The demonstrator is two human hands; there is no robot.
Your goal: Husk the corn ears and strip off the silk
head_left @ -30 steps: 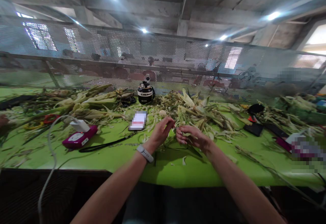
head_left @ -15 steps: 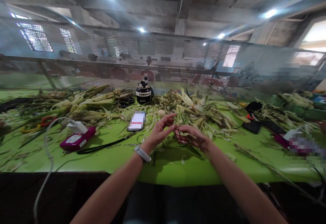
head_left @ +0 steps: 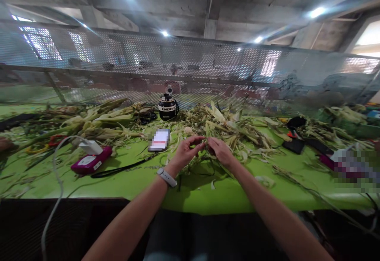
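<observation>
Honestly, I cannot tell what my left hand (head_left: 186, 153) and right hand (head_left: 222, 153) pinch: bent fingertips, close together, mostly hide it, over the green table (head_left: 196, 199) near its front edge. Husks (head_left: 230, 127) lie just beyond; the phone (head_left: 162, 136) is partly pixelated.

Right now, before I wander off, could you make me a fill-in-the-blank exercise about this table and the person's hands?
The person's right hand wears no watch; the watch is on the ____ side.
The table is bright ____.
The word on the bottle reads ____.
The plug is coloured ____.

Missing words: left; green; ENERGY; white.
</observation>
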